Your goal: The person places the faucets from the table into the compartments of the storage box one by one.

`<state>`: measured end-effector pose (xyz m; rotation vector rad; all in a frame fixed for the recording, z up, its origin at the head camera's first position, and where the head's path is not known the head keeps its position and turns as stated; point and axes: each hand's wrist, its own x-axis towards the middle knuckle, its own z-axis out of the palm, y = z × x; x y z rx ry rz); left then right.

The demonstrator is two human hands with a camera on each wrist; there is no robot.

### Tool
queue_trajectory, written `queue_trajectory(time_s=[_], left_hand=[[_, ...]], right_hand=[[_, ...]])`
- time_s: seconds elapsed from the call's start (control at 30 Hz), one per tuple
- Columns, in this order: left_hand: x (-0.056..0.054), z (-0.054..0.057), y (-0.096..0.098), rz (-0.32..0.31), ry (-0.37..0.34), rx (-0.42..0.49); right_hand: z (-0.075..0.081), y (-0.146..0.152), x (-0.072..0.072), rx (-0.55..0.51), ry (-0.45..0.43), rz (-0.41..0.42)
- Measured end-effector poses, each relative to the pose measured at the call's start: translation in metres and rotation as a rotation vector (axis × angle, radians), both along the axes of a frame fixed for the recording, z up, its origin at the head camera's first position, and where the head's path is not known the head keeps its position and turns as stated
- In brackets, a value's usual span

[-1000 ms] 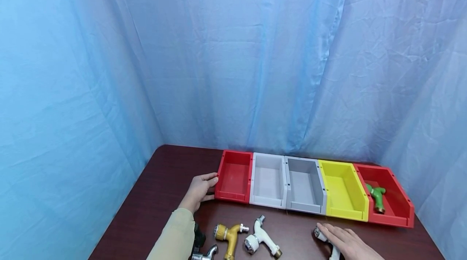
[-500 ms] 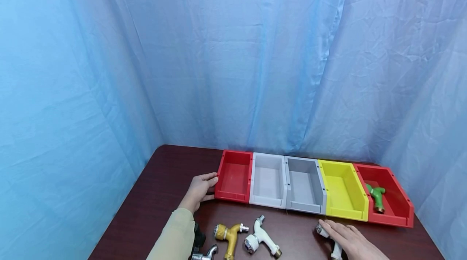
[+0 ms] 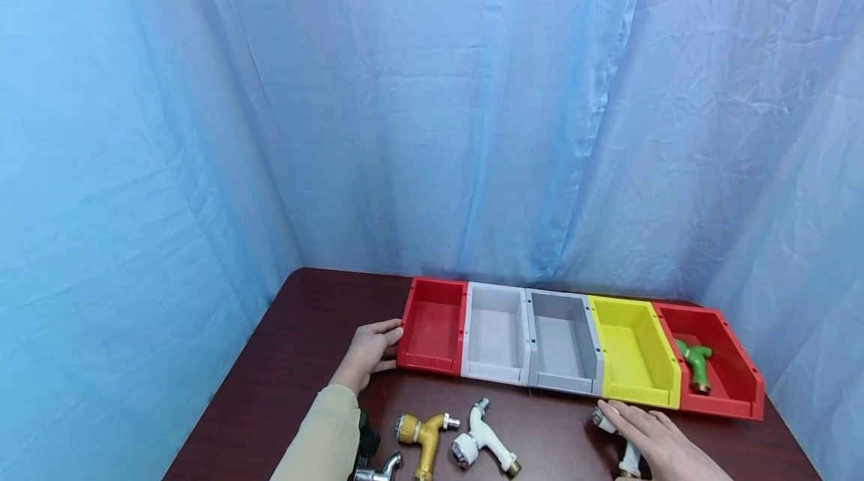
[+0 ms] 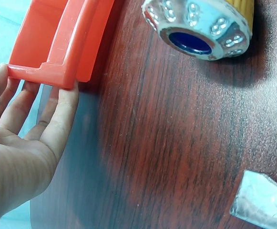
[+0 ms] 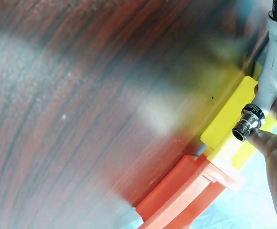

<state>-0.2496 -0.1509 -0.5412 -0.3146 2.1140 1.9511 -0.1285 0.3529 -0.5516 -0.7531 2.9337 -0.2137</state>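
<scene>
My left hand [image 3: 367, 353] rests with extended fingers against the left side of the leftmost red bin [image 3: 434, 323]; in the left wrist view its fingertips touch that bin's front corner [image 4: 62, 78]. My right hand [image 3: 658, 440] holds a white faucet [image 5: 274, 62], its fingers about the body and its silver nozzle sticking out in the right wrist view. The hand partly hides this faucet in the head view. Between the hands lie a second white faucet [image 3: 487, 440] and a gold faucet [image 3: 428, 443]. A faucet with a chrome spout [image 3: 378, 472] is partly behind the left sleeve.
A white bin [image 3: 496, 374], a grey bin [image 3: 565, 385], a yellow bin [image 3: 643, 395] and another red bin [image 3: 722, 407] continue the row rightward. A green faucet [image 3: 699, 368] lies in the right red bin. Blue curtains [image 3: 432, 113] hang behind the dark wooden table [image 3: 270, 406].
My right hand has moved slightly right along with the white faucet, and more of the faucet's body shows now. The left hand stays at the red bin.
</scene>
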Motion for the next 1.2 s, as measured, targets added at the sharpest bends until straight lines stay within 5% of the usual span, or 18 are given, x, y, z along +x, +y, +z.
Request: queue_trajectory(time_s=[0.33,1.0,1.2], left_hand=[[0.000,0.000,0.000,-0.006,0.006,0.001],[-0.001,-0.002,0.000,-0.010,0.007,0.016],[-0.001,-0.002,-0.001,-0.014,0.007,0.016]], right_hand=[[0.003,0.004,-0.003,-0.050,-0.071,-0.040],[0.007,0.008,-0.008,-0.008,0.070,-0.030],[0.010,0.009,-0.013,-0.026,0.010,-0.067]])
